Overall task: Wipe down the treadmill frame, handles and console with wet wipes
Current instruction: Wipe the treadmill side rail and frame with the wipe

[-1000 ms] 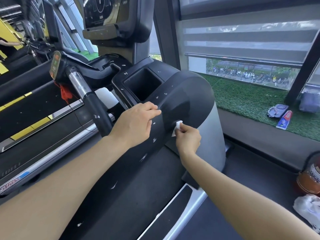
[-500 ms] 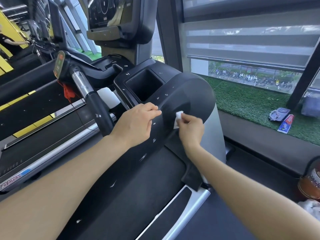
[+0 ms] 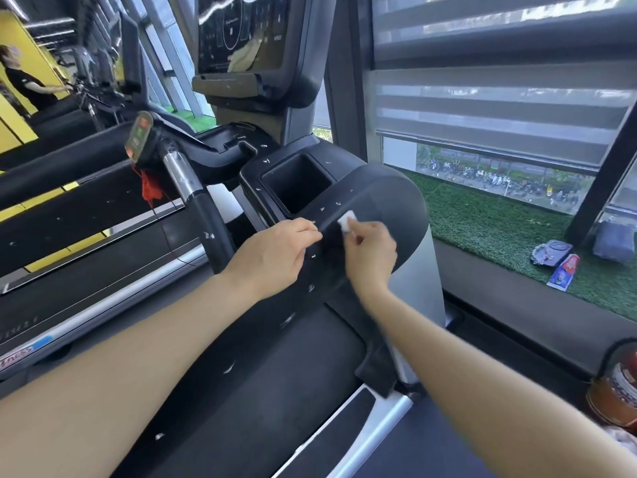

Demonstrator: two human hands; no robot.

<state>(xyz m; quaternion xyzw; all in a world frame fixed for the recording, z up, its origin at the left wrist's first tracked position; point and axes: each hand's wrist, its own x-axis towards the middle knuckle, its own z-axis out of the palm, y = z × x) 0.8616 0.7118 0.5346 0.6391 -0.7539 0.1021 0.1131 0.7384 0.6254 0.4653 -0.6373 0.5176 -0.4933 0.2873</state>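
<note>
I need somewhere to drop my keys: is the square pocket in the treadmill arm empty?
Seemingly empty: the pocket shows only bare dark walls, though its shadowed floor is partly hidden.

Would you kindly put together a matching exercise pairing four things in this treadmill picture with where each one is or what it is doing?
Things:
1. wet wipe
2. left hand
3. toothpaste tube
4. red tag

Places or states:
A. lying on the green turf ledge by the window
B. pinched in the right hand against the black treadmill frame
C. hanging below the small display at the handle's end
D. resting on the frame's edge, holding nothing

Pairs: 1-B, 2-D, 3-A, 4-C
</note>
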